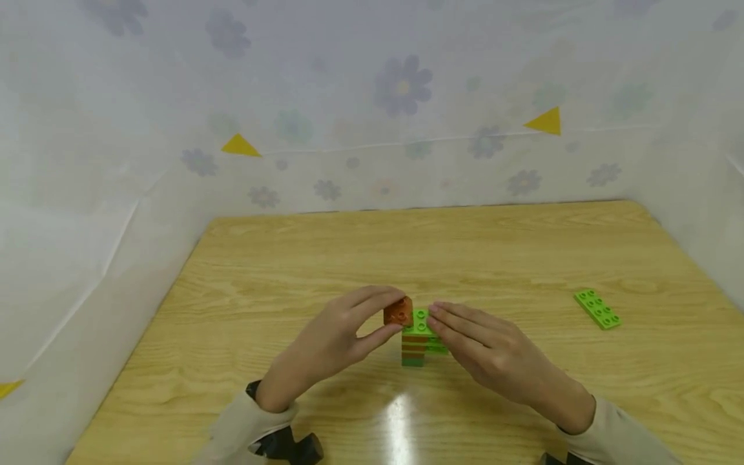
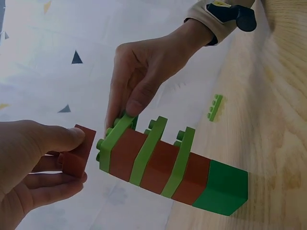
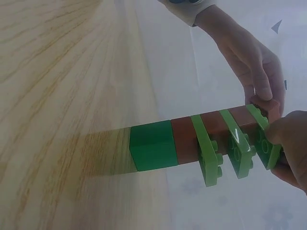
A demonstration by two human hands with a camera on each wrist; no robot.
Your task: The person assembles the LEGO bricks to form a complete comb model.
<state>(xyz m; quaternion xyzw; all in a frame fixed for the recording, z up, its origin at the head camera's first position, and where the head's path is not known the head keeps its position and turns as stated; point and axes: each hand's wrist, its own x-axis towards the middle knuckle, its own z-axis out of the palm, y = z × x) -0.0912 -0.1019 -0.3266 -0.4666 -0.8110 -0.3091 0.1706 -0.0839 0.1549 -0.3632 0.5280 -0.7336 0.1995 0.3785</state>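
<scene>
A tower of toy building bricks (image 1: 413, 355) stands on the table, with a dark green brick (image 2: 223, 187) at its base. Above that, brown bricks alternate with light green plates that jut out to the right. My left hand (image 1: 331, 336) pinches a brown brick (image 1: 398, 312) between thumb and fingers, close beside the tower's top at its left. The brick is tilted, and a gap shows between it and the top studs in the left wrist view. My right hand (image 1: 494, 352) grips the overhanging end of the top light green plate (image 2: 115, 141), thumb on one side and fingers on the other.
A loose light green plate (image 1: 597, 309) lies studs up on the wooden table (image 1: 325, 252), to the right of the tower. A pale flowered cloth (image 1: 372, 168) with yellow triangles hangs behind the table and along its sides.
</scene>
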